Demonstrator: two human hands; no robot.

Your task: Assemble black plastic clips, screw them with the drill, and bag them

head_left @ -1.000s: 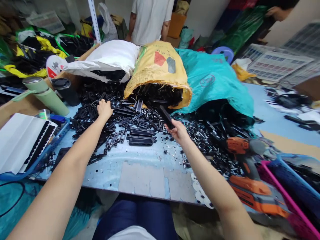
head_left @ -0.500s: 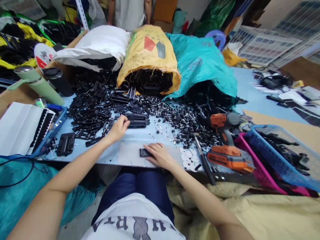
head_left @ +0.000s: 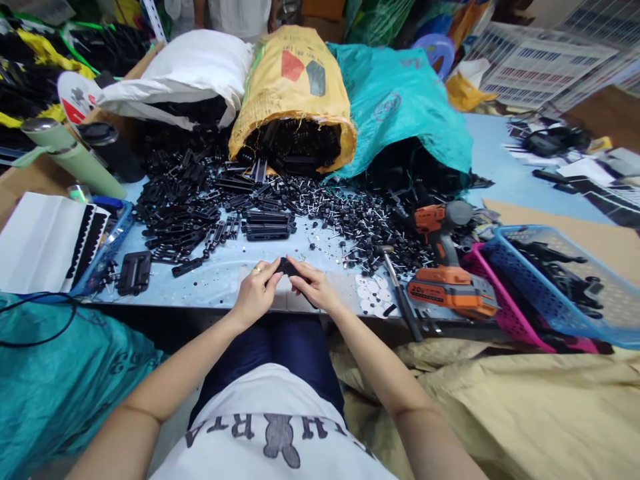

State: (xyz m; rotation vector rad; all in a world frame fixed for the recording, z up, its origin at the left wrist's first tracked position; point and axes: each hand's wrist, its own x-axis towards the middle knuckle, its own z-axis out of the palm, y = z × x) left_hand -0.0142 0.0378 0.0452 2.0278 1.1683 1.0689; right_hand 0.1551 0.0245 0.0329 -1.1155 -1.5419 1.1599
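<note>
Close to the table's front edge, my left hand (head_left: 257, 288) and my right hand (head_left: 313, 283) meet around a small black plastic part (head_left: 287, 267). Fingers of both hands pinch it, so much of its shape is hidden. A pale mat (head_left: 341, 287) lies beneath them on the blue table. Beyond the hands sits a short stack of long black plastic bars (head_left: 269, 227). To its left spreads a heap of black plastic links (head_left: 175, 230), and to its right a scatter of black-headed screws (head_left: 360, 230).
An orange cordless drill (head_left: 453, 293) and a hammer (head_left: 403, 293) lie at right, beside a blue basket (head_left: 550, 313) of black parts. White, yellow (head_left: 295, 87) and teal sacks stand behind. A green flask (head_left: 80, 163) leans at left. Someone stands across the table.
My left hand has come back from the stacked bars to meet my right hand. The black part has left the mat and is now raised between both hands. The view has shifted slightly.
</note>
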